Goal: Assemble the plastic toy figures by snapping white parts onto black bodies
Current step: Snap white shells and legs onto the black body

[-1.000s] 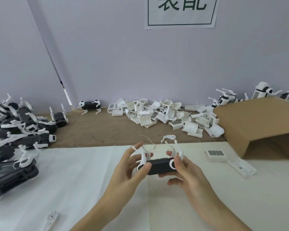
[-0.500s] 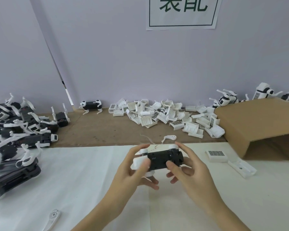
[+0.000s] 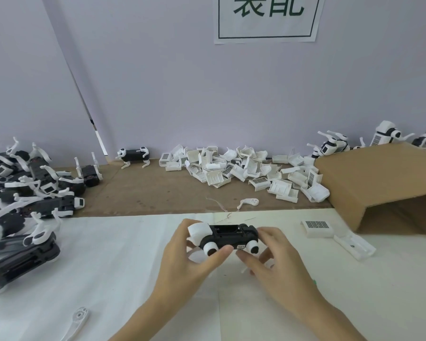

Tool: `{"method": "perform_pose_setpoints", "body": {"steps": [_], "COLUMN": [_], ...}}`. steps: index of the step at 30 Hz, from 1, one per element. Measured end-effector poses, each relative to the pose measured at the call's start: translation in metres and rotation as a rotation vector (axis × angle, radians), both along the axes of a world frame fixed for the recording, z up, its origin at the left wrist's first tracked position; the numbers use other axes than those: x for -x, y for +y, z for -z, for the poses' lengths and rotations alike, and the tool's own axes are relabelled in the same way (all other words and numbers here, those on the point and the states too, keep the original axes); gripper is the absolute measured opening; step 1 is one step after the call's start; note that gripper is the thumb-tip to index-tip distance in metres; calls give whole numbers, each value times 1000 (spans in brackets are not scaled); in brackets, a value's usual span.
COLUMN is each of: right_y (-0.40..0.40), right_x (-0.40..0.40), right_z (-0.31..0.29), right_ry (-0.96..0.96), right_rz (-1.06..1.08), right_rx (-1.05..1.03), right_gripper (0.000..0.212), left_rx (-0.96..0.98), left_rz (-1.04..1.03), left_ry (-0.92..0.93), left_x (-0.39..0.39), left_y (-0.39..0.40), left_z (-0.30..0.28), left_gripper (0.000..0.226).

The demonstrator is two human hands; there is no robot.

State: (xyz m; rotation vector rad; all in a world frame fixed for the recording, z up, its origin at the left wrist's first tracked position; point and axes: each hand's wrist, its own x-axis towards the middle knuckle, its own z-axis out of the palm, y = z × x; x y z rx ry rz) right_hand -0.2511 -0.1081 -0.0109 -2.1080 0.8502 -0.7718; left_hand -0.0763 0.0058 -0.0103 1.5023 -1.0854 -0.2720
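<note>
You have rolled the black body (image 3: 228, 236) so its open cavity now faces up, low at centre. Your left hand (image 3: 192, 257) and right hand (image 3: 276, 262) pinch its ends. At 1 o'clock lies a white-parts pile (image 3: 244, 168); at 12, a sign (image 3: 268, 16) with partly cut-off characters.

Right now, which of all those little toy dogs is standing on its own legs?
The lone black-bodied dog by the back wall, left of the white parts heap. The dogs at far left lie jumbled in a pile.
</note>
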Motion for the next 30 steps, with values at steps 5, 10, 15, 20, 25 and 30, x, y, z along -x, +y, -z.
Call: {"method": "perform_pose_setpoints", "body": {"steps": [5, 10, 15, 20, 25, 30], "right_y": [0, 1, 4, 7, 10, 3], "right_x": [-4, -4, -5, -6, -7, -1], "right_z": [4, -3, -6, -8, -6, -13], "right_ry": [-32, -68, -53, -150, -286, -185], "right_rz": [5, -179, -239, -143, 5, -56], "right_rx": [-162, -492, -583, -556, -474, -293], "right_gripper": [21, 31, 37, 28, 14, 28], "left_rx": [52, 36, 40, -28, -142, -130], "left_rz": [250, 185, 239, 309, 254, 218], "left_ry": [72, 54, 161, 326, 228, 215], "left_x": [17, 21, 20, 4, -3, -6], "left_y": [4, 4, 4, 1, 0, 1], "left_z": [-5, -5, -13, -15, -9, -5], "left_gripper": [50, 47, 45, 51, 43, 48]}}
